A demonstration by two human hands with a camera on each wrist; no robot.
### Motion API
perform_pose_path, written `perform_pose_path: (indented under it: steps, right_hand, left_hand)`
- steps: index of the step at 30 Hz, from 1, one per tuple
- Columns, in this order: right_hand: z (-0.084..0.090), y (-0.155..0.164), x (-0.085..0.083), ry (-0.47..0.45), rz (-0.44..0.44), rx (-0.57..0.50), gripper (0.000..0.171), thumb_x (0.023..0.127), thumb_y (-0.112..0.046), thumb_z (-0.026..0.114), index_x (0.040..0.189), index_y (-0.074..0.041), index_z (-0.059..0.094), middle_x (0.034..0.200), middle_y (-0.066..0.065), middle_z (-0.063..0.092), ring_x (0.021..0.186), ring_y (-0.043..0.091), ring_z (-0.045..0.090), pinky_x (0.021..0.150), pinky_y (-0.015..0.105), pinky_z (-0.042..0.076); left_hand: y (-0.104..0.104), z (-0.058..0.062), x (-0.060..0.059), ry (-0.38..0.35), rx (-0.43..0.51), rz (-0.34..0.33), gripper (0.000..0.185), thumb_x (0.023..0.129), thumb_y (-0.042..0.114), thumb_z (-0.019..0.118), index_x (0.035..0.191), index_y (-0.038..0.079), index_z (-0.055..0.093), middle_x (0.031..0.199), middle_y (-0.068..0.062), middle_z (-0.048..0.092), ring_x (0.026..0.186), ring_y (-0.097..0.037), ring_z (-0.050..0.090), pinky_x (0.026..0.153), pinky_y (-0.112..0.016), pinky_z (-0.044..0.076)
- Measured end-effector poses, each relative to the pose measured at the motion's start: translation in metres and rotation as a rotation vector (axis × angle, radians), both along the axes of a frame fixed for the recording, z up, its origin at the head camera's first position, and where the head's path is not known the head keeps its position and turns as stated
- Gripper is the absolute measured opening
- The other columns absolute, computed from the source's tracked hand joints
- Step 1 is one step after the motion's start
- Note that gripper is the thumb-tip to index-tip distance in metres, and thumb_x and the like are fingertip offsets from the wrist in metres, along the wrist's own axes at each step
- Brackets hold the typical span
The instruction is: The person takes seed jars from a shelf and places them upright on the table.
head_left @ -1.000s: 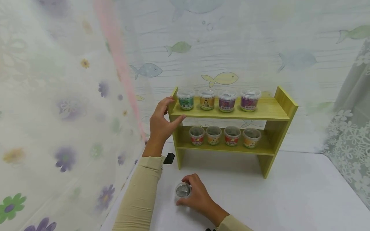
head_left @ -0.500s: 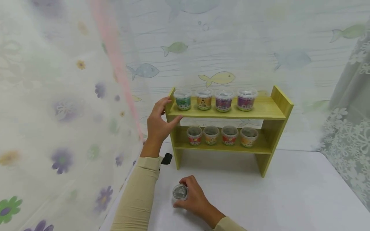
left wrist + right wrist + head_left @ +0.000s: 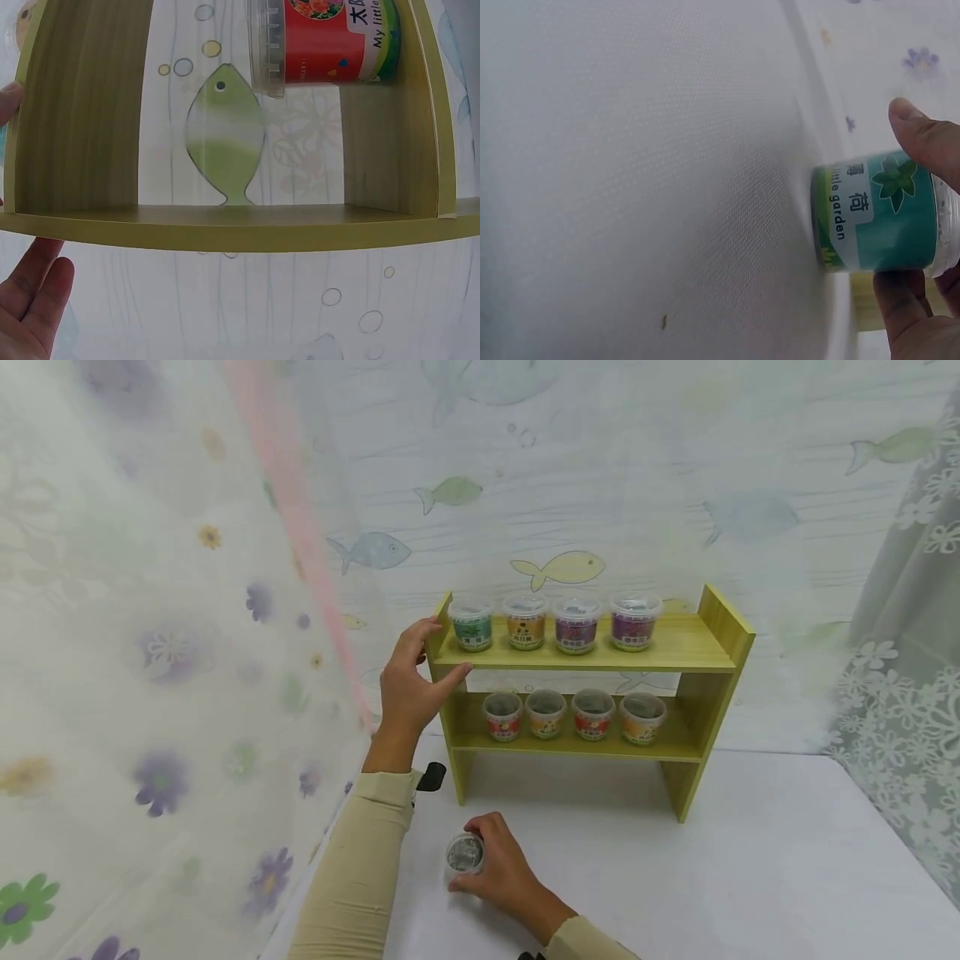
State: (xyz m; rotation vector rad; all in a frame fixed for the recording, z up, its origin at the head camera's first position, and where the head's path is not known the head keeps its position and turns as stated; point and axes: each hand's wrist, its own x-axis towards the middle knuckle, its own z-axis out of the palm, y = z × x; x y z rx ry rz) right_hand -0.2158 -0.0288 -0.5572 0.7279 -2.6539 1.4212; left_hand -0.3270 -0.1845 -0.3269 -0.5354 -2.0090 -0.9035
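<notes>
Teal-labelled cup sits upright on the white table, nearest to me, just in front of the shelf's left leg; my right hand has thumb and fingers curled round its sides. The right wrist view shows the same cup standing with its base on the tabletop, a leaf printed on the label and my thumb across it. I think it has a clear lid, though from above it shows only as a greyish disc.

Further back, my left hand grips the left upright of the yellow-green wooden shelf, thumb at the front edge and fingers wrapped over the side panel. On the lower board stand four cups with red and orange labels; the left wrist view catches one red-labelled cup close up. On the top board stand four lidded cups, green, orange and two purple. Behind is a wall with a fish pattern.
</notes>
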Motion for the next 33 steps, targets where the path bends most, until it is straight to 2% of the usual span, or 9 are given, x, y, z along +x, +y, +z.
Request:
perform_pose_path:
  steps: [12, 18, 24, 28, 33]
  right_hand:
    - [-0.004, -0.002, -0.002, -0.02, -0.013, -0.005, 0.084, 0.065, -0.036, 0.099, 0.131, -0.016, 0.05, 0.124, -0.005, 0.051, 0.112, 0.01, 0.054, 0.103, 0.037, 0.051]
    - [-0.002, 0.001, -0.001, -0.028, -0.026, 0.03, 0.097, 0.063, -0.043, 0.099, 0.141, -0.015, 0.047, 0.129, -0.001, 0.053, 0.115, 0.013, 0.054, 0.104, 0.04, 0.051]
    - [0.012, 0.01, 0.0, -0.027, -0.031, 0.068, 0.112, 0.059, -0.052, 0.098, 0.149, -0.015, 0.043, 0.139, 0.006, 0.051, 0.124, 0.02, 0.053, 0.106, 0.044, 0.05]
    - [0.024, 0.02, -0.002, 0.01, -0.046, 0.072, 0.11, 0.06, -0.05, 0.099, 0.148, -0.013, 0.044, 0.137, 0.005, 0.051, 0.124, 0.022, 0.053, 0.105, 0.047, 0.051]
    - [0.038, 0.03, -0.005, -0.011, -0.064, 0.055, 0.11, 0.062, -0.051, 0.097, 0.15, -0.014, 0.043, 0.137, 0.002, 0.05, 0.122, 0.021, 0.053, 0.099, 0.043, 0.054]
  left_hand:
    - [-0.001, 0.0, 0.001, -0.007, 0.003, 0.007, 0.068, 0.082, 0.038, 0.088, 0.14, 0.014, 0.059, 0.153, 0.005, 0.054, 0.128, -0.018, 0.061, 0.095, -0.048, 0.057]
    - [-0.001, -0.001, -0.001, -0.009, -0.001, 0.01, 0.068, 0.083, 0.039, 0.087, 0.14, 0.015, 0.058, 0.153, 0.006, 0.054, 0.126, -0.018, 0.061, 0.094, -0.046, 0.057]
    - [-0.001, -0.003, -0.001, -0.02, 0.004, 0.01, 0.068, 0.083, 0.038, 0.087, 0.14, 0.015, 0.058, 0.153, 0.008, 0.053, 0.126, -0.018, 0.061, 0.095, -0.049, 0.057]
    - [-0.001, -0.003, -0.002, -0.021, 0.004, 0.01, 0.068, 0.083, 0.038, 0.087, 0.141, 0.016, 0.058, 0.154, 0.008, 0.053, 0.127, -0.019, 0.061, 0.095, -0.049, 0.056]
    - [-0.002, -0.003, 0.0, -0.022, -0.005, 0.007, 0.069, 0.084, 0.038, 0.087, 0.142, 0.015, 0.057, 0.154, 0.006, 0.052, 0.13, -0.019, 0.059, 0.097, -0.048, 0.056]
